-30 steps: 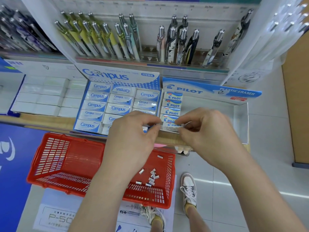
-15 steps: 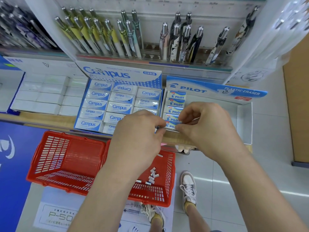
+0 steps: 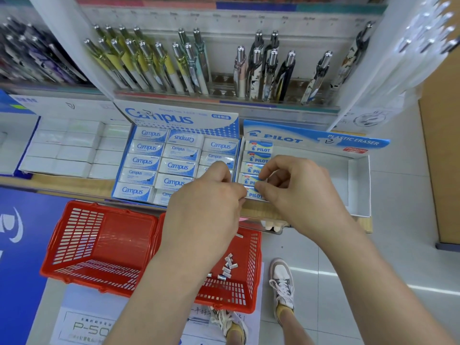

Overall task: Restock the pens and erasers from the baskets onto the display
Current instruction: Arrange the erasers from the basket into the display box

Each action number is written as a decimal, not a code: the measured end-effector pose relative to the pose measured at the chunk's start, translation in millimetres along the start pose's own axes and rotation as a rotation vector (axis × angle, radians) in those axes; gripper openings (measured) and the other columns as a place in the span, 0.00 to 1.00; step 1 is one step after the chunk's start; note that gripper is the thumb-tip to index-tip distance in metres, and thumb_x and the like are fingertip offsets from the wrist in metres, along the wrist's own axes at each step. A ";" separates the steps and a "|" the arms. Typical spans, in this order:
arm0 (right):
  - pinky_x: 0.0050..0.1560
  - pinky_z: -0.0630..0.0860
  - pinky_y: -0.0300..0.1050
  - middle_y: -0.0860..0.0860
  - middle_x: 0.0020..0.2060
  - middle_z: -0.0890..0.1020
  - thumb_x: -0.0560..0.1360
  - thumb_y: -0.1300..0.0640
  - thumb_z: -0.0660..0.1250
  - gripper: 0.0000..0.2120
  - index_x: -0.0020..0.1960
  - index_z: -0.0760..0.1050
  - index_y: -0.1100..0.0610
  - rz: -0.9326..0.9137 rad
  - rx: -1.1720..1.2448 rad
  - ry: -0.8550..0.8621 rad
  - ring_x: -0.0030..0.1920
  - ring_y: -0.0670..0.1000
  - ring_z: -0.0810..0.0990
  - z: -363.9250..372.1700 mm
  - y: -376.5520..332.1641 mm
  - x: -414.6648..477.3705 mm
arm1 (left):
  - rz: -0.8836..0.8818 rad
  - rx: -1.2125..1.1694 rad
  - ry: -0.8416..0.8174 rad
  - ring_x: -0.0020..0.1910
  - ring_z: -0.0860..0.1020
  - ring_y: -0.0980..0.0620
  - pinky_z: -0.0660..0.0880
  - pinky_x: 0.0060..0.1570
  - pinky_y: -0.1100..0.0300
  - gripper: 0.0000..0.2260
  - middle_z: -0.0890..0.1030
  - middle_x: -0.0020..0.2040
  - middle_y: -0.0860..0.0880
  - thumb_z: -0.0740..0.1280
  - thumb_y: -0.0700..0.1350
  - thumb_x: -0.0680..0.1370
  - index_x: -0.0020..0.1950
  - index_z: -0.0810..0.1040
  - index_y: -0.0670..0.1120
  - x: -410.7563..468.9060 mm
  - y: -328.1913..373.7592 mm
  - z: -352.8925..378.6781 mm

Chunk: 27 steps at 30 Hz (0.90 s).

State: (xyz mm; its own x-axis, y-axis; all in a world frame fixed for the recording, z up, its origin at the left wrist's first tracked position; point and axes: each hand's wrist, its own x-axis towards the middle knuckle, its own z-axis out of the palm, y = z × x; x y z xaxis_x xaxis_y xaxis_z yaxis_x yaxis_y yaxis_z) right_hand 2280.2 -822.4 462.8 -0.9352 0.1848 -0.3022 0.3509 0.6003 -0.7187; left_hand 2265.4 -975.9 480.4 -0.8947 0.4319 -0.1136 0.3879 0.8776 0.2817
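Head view, sole camera. Both hands meet at frame centre, over the front edge of the shelf. The left hand [image 3: 206,202] has its fingers curled, with thumb and forefinger pinching the left end of a Pilot eraser [image 3: 254,194]. The right hand [image 3: 298,192], at 3 o'clock of the left, pinches the right end of the same eraser between thumb and forefinger, its other fingers curled above. This eraser sits at the near end of a single column of Pilot erasers [image 3: 258,147]. The column is laid along the left wall of the Pilot display box [image 3: 359,185], an open-topped white carton with a blue header card on its 12 o'clock side.

At 9 o'clock of that box and touching it, the Campus box [image 3: 174,119] holds Campus erasers [image 3: 146,148] in three columns. All have blue-and-white sleeves, and one lies with its print inverted. Farther toward 9 o'clock, a third carton [image 3: 62,107] holds white blocks [image 3: 64,150] in rows; no label is legible.

At 12 o'clock, the pen rack [image 3: 224,92] carries pens [image 3: 256,70] standing tilted with clips uppermost. Yellow-and-white ones are on the left, dark and patterned ones on the right.

At 7 o'clock, below the shelf, two baskets stand side by side and touching. The left red basket [image 3: 99,245] shows slatted walls. The right red basket [image 3: 251,277], partly behind the left forearm, has a scatter of small pale pieces [image 3: 227,267] on its floor, too small to identify. At 5 o'clock, a shoe [image 3: 282,282] rests on grey floor tile.
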 end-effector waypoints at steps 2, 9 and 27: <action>0.35 0.74 0.41 0.45 0.31 0.79 0.72 0.56 0.70 0.05 0.39 0.77 0.49 -0.042 -0.015 0.004 0.33 0.44 0.77 -0.8 2.1 -1.0 | 0.007 0.019 -0.022 0.27 0.75 0.46 0.74 0.24 0.53 0.02 0.73 0.39 0.51 0.74 0.45 0.69 0.38 0.82 0.51 -1.4 0.7 1.1; 0.36 0.76 0.43 0.43 0.31 0.80 0.74 0.58 0.67 0.05 0.43 0.76 0.48 -0.077 0.036 0.031 0.33 0.43 0.78 -15.4 7.3 -12.4 | -0.019 -0.056 -0.002 0.41 0.78 0.53 0.76 0.42 0.53 0.09 0.74 0.44 0.54 0.63 0.54 0.78 0.49 0.82 0.54 -11.2 13.6 -6.2; 0.39 0.79 0.46 0.44 0.37 0.78 0.65 0.47 0.74 0.15 0.51 0.80 0.39 -0.137 0.374 -0.052 0.34 0.49 0.81 -36.8 -9.5 -53.3 | -0.698 -1.564 -0.031 0.35 0.78 0.49 0.73 0.34 0.58 0.14 0.79 0.39 0.44 0.60 0.49 0.80 0.44 0.83 0.47 1.5 67.8 -11.6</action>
State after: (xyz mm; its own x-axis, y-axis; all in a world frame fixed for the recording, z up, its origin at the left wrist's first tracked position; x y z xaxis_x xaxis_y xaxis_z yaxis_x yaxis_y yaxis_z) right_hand 2324.9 -809.3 508.8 -0.9743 0.0772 -0.2118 0.2252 0.2903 -0.9301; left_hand 2287.8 -918.1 510.3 -0.7760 0.1043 -0.6221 -0.6308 -0.1276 0.7654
